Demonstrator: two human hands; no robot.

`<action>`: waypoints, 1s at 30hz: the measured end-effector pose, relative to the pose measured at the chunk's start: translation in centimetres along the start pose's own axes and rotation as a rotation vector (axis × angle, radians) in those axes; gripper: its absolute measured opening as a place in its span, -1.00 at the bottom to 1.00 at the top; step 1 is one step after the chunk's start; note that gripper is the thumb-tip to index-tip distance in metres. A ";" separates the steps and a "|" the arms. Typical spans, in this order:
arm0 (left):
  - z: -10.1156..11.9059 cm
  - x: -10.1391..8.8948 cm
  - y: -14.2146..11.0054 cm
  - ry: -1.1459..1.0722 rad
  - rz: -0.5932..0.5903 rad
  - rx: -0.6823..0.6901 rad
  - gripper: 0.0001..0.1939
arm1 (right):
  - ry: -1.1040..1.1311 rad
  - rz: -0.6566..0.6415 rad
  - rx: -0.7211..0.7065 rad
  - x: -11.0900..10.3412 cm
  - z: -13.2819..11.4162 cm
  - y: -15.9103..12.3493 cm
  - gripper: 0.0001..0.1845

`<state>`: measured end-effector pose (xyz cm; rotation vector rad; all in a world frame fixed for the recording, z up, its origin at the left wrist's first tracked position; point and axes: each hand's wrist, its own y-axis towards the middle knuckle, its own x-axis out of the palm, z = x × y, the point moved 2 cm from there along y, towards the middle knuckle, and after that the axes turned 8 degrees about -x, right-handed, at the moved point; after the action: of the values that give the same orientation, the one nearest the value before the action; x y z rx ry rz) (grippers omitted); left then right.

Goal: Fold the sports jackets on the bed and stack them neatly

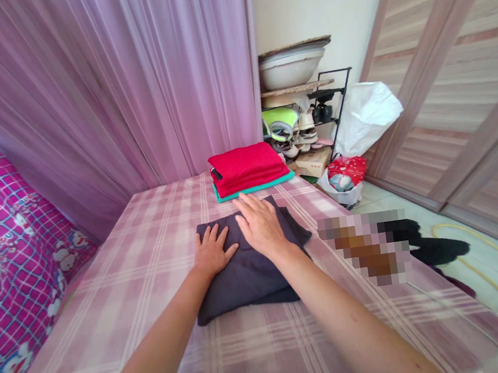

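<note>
A dark grey garment (pixel 252 281), folded into a rough rectangle, lies on the bed's pink checked sheet (pixel 138 250). My left hand (pixel 214 251) rests spread on its left part, palm down. Over its upper right part is my right hand (pixel 259 223), flat with the fingers stretched forward; whether it presses or hovers I cannot tell. A piece of the garment sticks out at the right, past my right wrist. Just beyond my fingertips sits a stack of folded clothes, a red one (pixel 248 165) on top of a teal one (pixel 256 187).
Purple curtains (pixel 146 71) hang behind the bed. A shoe rack (pixel 335 108) carrying white basins (pixel 292 66) stands at the back right. Bags (pixel 346 177) sit on the floor before the wooden wardrobe (pixel 461 91). A pixelated patch covers something on the bed's right edge.
</note>
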<state>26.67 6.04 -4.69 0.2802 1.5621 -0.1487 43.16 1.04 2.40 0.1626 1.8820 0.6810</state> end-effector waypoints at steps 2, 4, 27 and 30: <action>0.0 0.1 0.0 -0.008 -0.001 -0.004 -0.26 | -0.003 -0.104 -0.049 2.1 -0.4 1.6 -0.46; -0.1 0.2 0.0 -0.018 -0.001 -0.016 -0.25 | -0.036 -0.273 0.019 4.8 0.9 1.9 -0.43; -2.8 -0.1 -0.1 -0.381 0.079 -0.132 -0.41 | -0.139 -0.343 0.114 3.2 4.0 -2.8 -0.37; -5.3 -0.2 -1.2 -0.510 0.116 -0.342 -0.41 | -0.102 -0.339 0.064 2.8 2.6 -5.8 -0.38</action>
<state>21.21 6.27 -4.47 0.0532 1.0388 0.1309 45.47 -1.63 -3.59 -0.0792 1.7773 0.3742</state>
